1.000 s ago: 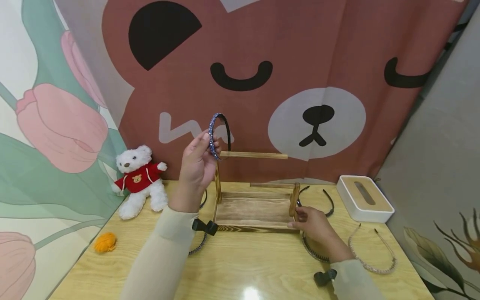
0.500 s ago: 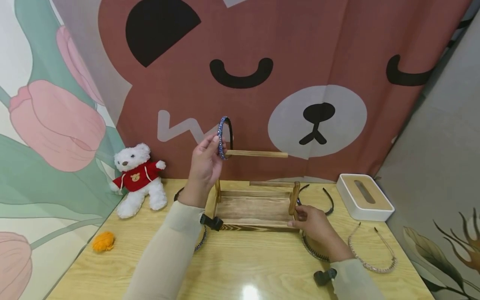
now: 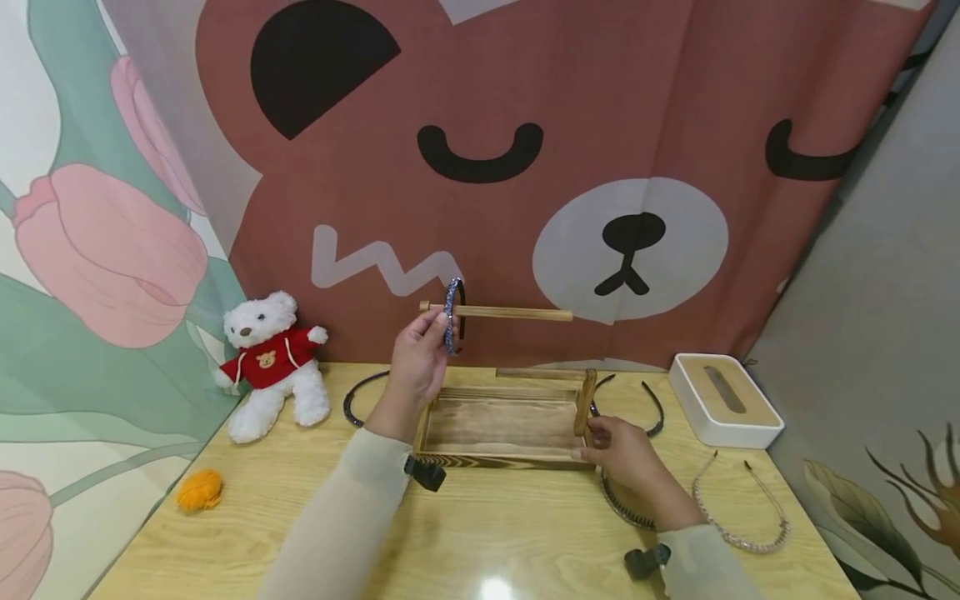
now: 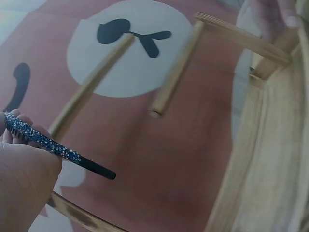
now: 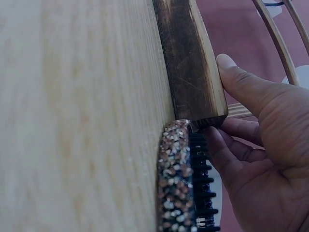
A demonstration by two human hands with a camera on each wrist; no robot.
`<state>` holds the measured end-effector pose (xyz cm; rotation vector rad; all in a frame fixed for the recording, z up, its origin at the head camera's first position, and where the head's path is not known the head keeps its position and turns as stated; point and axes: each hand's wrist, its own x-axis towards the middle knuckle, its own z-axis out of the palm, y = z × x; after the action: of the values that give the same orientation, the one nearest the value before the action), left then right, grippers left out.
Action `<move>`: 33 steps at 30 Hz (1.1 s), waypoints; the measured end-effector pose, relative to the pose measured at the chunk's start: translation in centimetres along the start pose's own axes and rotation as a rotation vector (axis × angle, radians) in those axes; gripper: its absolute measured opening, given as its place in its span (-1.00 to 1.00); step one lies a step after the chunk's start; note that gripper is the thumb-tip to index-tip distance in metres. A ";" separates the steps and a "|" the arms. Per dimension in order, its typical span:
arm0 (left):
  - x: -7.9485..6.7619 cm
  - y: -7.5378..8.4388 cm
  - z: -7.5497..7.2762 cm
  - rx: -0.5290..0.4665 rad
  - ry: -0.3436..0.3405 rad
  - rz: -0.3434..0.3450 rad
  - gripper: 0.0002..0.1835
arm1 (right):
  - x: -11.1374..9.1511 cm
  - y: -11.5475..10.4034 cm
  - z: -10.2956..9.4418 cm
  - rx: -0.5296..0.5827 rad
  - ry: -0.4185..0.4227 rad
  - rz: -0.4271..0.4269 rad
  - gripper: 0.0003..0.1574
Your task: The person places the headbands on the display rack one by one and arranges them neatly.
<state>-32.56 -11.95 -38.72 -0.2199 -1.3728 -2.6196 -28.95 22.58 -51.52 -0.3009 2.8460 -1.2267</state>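
Observation:
My left hand pinches a blue glittery headband at the upper rod of a wooden rack, near that rod's left end. The headband stands upright, and the rod crosses it in the head view. In the left wrist view, the headband shows its sparkly band and a bare black tip. My right hand grips the front right corner of the rack's base. Seen from the right wrist, the thumb lies against the dark base board, with fingers curled beneath its end. A toothed glittery headband lies close beside those fingers.
A lower rod extends left from the right post. Other headbands lie around: a dark one behind the right hand, a pale beaded one at right, another at left. A tissue box, teddy bear and orange yarn ball stand about.
My left hand has moved right and then down with the blue headband, from beside and above the upper rod to level with it. The right hand keeps its hold on the rack corner.

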 end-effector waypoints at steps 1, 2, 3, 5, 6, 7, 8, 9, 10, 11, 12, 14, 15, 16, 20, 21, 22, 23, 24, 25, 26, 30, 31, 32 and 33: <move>-0.1 -0.3 -0.2 0.009 0.004 -0.007 -0.82 | 0.0 0.0 0.0 -0.003 0.001 0.001 -0.18; -0.2 -0.6 -0.3 0.016 0.008 -0.013 -0.80 | -0.1 0.1 0.1 -0.005 0.002 0.003 -0.18; -0.3 -0.8 -0.5 0.023 0.015 -0.020 -0.79 | -0.1 0.1 0.1 -0.007 0.000 0.002 -0.18; -0.3 -1.4 -0.8 0.039 0.020 -0.028 -0.72 | -0.1 0.1 0.0 -0.007 -0.003 0.002 -0.17; -0.3 -1.6 -0.9 0.046 0.022 -0.031 -0.69 | -0.1 0.0 0.0 -0.007 -0.004 0.002 -0.17; -0.2 -1.8 -1.0 0.052 0.023 -0.035 -0.67 | -0.1 0.0 -0.1 -0.006 -0.006 0.003 -0.17; -0.2 -1.9 -1.1 0.058 0.025 -0.036 -0.67 | -0.1 0.0 -0.1 -0.002 -0.007 0.004 -0.17; -0.1 -2.1 -1.2 0.063 0.027 -0.038 -0.67 | -0.2 0.0 -0.1 -0.002 -0.010 0.004 -0.16; 0.0 -2.3 -1.3 0.066 0.028 -0.040 -0.67 | -0.2 0.0 -0.1 -0.001 -0.010 0.007 -0.16; 0.0 -2.4 -1.4 0.069 0.030 -0.042 -0.68 | -0.2 0.0 -0.1 0.000 -0.010 0.010 -0.16; 0.1 -2.4 -1.4 0.072 0.034 -0.045 -0.68 | -0.2 0.0 -0.1 -0.002 -0.010 0.010 -0.15; 0.2 -2.6 -1.5 0.078 0.040 -0.052 -0.68 | -0.2 0.1 0.0 -0.003 -0.011 0.011 -0.13; 0.3 -2.6 -1.5 0.079 0.044 -0.054 -0.69 | -0.2 0.1 0.0 -0.003 -0.011 0.011 -0.13; 0.3 -2.7 -1.5 0.078 0.047 -0.055 -0.69 | -0.2 0.1 0.0 -0.002 -0.010 0.011 -0.12; 0.5 -2.8 -1.6 0.069 0.055 -0.048 -0.72 | -0.1 0.1 0.0 -0.003 -0.012 0.009 -0.11; 0.5 -2.8 -1.6 0.066 0.057 -0.046 -0.74 | -0.1 0.1 0.0 -0.004 -0.011 0.008 -0.11; 0.5 -2.8 -1.6 0.062 0.058 -0.044 -0.76 | -0.1 0.1 0.0 -0.005 -0.010 0.007 -0.11; 0.6 -2.8 -1.6 0.056 0.058 -0.043 -0.78 | -0.1 0.1 0.0 -0.006 -0.011 0.007 -0.12; 0.6 -2.9 -1.6 0.052 0.058 -0.043 -0.80 | 0.0 0.2 0.0 -0.006 -0.012 0.008 -0.13; 0.6 -2.9 -1.7 0.044 0.057 -0.044 -0.82 | 0.0 0.2 0.0 -0.007 -0.013 0.009 -0.13; 0.6 -2.9 -1.7 0.038 0.055 -0.044 -0.84 | 0.0 0.2 0.1 -0.008 -0.014 0.011 -0.14; 0.6 -2.9 -1.8 0.021 0.049 -0.045 -0.83 | 0.0 0.3 0.1 -0.011 -0.016 0.015 -0.16; 0.6 -2.9 -1.8 0.017 0.048 -0.046 -0.83 | 0.0 0.3 0.1 -0.008 -0.014 0.015 -0.17; 0.5 -2.9 -1.8 0.015 0.046 -0.044 -0.82 | 0.0 0.3 0.1 -0.006 -0.013 0.015 -0.18; 0.5 -2.8 -1.9 0.014 0.042 -0.040 -0.81 | 0.0 0.3 0.1 -0.005 -0.013 0.014 -0.19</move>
<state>-33.77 -11.97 -41.96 -0.1358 -1.3949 -2.6300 -28.99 22.66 -51.81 -0.2874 2.8358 -1.2116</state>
